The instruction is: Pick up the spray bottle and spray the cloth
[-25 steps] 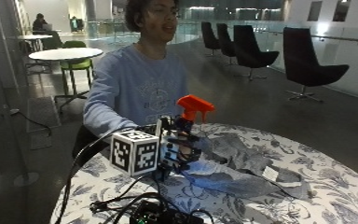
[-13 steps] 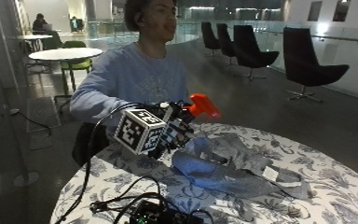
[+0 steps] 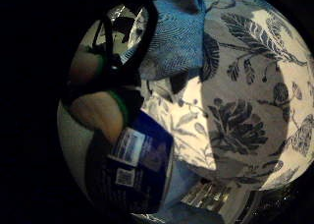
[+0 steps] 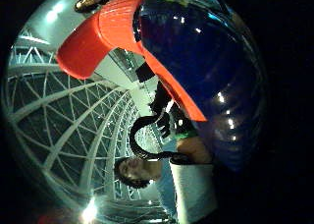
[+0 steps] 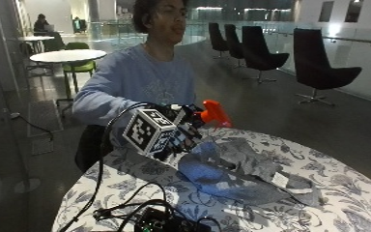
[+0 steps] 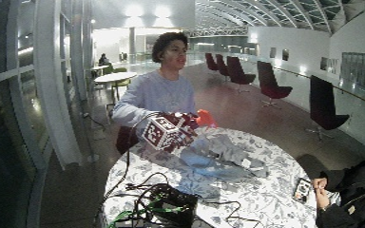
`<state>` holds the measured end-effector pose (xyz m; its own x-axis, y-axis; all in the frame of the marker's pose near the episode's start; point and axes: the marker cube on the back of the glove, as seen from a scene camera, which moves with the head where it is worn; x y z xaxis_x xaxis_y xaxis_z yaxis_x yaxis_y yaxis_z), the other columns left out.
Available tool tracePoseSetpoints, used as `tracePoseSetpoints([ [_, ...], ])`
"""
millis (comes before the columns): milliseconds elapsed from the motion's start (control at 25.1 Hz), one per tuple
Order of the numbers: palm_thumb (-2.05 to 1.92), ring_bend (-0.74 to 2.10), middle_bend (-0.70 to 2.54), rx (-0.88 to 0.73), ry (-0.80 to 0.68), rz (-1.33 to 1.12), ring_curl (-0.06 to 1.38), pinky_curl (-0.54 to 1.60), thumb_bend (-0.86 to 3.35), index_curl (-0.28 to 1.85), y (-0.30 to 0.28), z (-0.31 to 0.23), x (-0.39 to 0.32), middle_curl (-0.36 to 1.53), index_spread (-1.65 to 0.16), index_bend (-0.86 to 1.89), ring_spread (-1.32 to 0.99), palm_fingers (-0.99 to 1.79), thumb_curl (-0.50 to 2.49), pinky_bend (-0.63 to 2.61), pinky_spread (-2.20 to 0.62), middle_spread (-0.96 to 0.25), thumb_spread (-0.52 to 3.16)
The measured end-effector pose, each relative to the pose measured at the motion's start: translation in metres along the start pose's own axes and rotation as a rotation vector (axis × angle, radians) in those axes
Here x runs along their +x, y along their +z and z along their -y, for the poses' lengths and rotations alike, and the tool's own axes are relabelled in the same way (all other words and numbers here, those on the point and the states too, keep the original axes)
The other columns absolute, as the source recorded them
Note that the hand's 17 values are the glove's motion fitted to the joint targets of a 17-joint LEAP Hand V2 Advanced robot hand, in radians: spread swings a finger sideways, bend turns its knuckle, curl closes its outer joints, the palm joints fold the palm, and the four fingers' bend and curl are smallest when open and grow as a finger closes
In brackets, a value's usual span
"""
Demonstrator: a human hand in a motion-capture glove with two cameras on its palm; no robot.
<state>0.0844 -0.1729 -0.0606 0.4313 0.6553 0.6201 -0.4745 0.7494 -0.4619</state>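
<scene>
The gloved right hand [image 5: 184, 131] holds the spray bottle [image 5: 206, 116] with curled fingers, tilted above the grey cloth [image 5: 249, 166] on the table [image 5: 340, 212].

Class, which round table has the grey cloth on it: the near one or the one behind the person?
The near floral-patterned table holds the grey cloth; the white table behind doesn't.

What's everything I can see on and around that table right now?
Spray bottle: one, blue with orange trigger head, held tilted above the cloth.
Cloth: one, grey, crumpled at the table's middle.
Table: one, round, floral-patterned cover.
Black device with cables: one, at the table's near edge.
Phone: one, dark, at the table's far side.
Chairs: several, dark, along the railing behind.
Right hand: one, black-gloved, grips the spray bottle.
</scene>
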Motion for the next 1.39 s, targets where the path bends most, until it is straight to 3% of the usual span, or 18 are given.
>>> tracePoseSetpoints([
  [1193,0.59,0.52,0.24,-0.027,0.029,-0.009,0.4,0.37,-0.02,0.24,0.018,0.005,0.0,0.45,-0.18,0.09,0.08,1.04,0.43,0.25,0.28,0.03,1.21],
  [1312,0.59,0.52,0.24,0.002,-0.034,0.024,0.4,0.37,-0.02,0.24,0.028,0.004,-0.009,0.45,-0.17,0.1,0.09,1.05,0.43,0.25,0.28,0.03,1.21],
  [1392,0.59,0.53,0.24,0.038,-0.155,0.071,0.41,0.37,-0.02,0.24,0.043,0.001,-0.026,0.45,-0.17,0.09,0.09,1.05,0.42,0.25,0.28,0.03,1.21],
])
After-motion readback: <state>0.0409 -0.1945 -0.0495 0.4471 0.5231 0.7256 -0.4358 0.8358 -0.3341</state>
